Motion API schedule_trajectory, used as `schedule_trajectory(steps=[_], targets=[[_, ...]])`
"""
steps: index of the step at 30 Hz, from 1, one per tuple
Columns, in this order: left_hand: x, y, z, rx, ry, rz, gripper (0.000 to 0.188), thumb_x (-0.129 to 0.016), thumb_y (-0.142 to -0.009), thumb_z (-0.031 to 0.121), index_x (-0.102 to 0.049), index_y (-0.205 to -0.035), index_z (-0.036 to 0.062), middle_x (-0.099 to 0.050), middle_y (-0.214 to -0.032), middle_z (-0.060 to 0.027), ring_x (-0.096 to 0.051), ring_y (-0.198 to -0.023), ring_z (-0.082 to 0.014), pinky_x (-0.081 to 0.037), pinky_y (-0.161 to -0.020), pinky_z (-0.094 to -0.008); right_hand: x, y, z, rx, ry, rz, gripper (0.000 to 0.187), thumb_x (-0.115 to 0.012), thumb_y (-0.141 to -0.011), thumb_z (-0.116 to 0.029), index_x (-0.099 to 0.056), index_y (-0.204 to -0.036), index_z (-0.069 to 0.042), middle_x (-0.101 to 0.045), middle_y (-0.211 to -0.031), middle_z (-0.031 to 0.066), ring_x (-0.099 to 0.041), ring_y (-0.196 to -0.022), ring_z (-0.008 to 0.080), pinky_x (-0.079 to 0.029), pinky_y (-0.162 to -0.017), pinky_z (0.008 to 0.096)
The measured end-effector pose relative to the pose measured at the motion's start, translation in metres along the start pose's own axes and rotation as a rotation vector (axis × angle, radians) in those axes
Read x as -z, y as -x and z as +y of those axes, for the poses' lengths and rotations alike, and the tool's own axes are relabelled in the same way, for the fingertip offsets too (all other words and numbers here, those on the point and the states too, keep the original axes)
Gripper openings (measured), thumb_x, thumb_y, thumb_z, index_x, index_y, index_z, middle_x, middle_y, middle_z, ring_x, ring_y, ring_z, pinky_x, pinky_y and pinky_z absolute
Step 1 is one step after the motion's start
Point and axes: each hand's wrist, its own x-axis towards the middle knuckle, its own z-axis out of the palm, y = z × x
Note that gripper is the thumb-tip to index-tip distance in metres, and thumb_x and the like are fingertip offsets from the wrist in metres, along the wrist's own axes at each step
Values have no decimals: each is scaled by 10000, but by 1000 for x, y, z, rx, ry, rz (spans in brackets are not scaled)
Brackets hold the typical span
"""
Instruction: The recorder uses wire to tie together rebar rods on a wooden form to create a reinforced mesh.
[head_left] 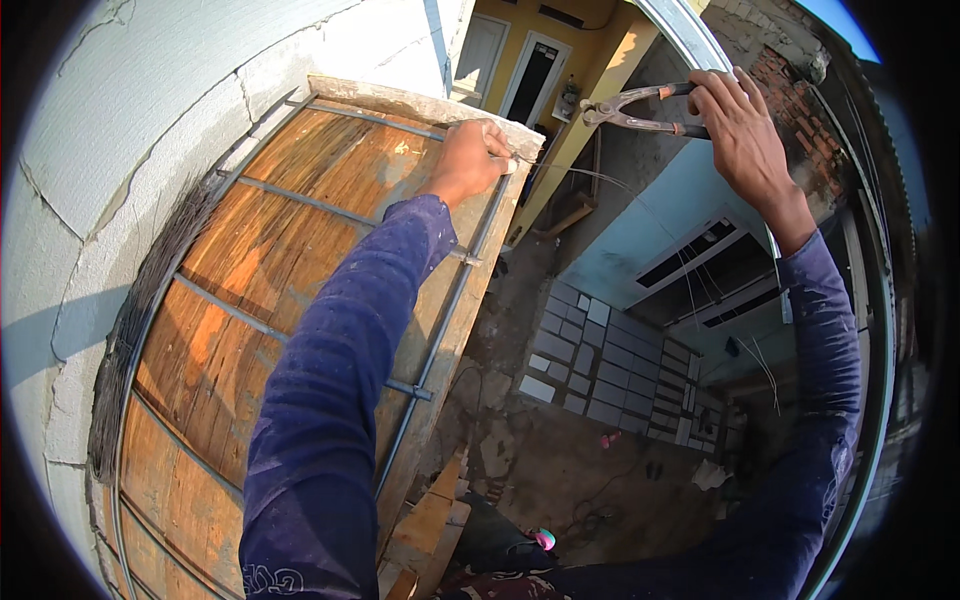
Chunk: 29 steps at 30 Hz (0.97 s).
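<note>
My left hand (470, 160) is closed in a pinch at the far corner of a grid of steel rebar (345, 213). Thin tie wire (592, 175) runs out from its fingers to the right, over the edge. The fingertips partly hide the bars' crossing there. Up at the right, my right hand (742, 135) grips the handles of a pair of end-cutting pincers (636, 108). Their rusty jaws point left toward my left hand, apart from the wire. The rebar lies over a wooden formwork board (235, 260).
A bundle of dark tie wires (150, 300) lies along the pale block wall (130, 120) at left. Beyond the wooden edge, the ground drops far below, with grey paving tiles (610, 365) and a light-blue wall (660, 225). A metal rail (690, 30) curves past my right arm.
</note>
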Motion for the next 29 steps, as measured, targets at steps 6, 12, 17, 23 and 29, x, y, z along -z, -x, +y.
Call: schedule_trajectory(steps=[6,12,17,23,29], targets=[[-3,-3,-3,-17,-50,36,463,-874,-761,98,-658,-1148,-35,-794,-981,-110,-743,-994,-245,-542,-928,-361,-81,-76,-41,257,131,-20,351,-427,-1055,-195,-613,-1323,-65,-539,-1447,52,-459,-1430,213,-195,-1312,532],[-3,-2,-3,17,-109,47,472,-902,-741,114,-662,-1124,-23,-781,-990,-126,-732,-1026,-262,-548,-918,-377,-98,-87,-46,334,109,-18,319,-421,-1060,-209,-607,-1288,-87,-553,-1406,29,-467,-1412,205,-206,-1313,530],[-5,-2,-3,23,-50,51,458,-895,-730,101,-664,-1105,-27,-773,-1012,-164,-732,-1013,-317,-560,-908,-401,-93,-96,-47,376,97,-15,266,-474,-1041,-187,-597,-1267,-122,-566,-1363,12,-496,-1369,197,-231,-1306,524],[-4,-3,0,33,-52,23,376,-887,-740,97,-695,-1043,-15,-782,-989,-146,-734,-1020,-309,-562,-918,-399,-87,-100,-46,401,161,-132,253,-517,-1020,-189,-601,-1255,-144,-588,-1331,-3,-541,-1304,200,-348,-1237,510],[-1,1,4,24,-56,-17,304,-860,-770,97,-712,-1016,-4,-791,-1003,-139,-730,-1056,-315,-560,-952,-401,-79,-109,-46,404,112,-310,244,-559,-1000,-197,-607,-1233,-140,-623,-1254,12,-604,-1199,206,-455,-1105,528]])
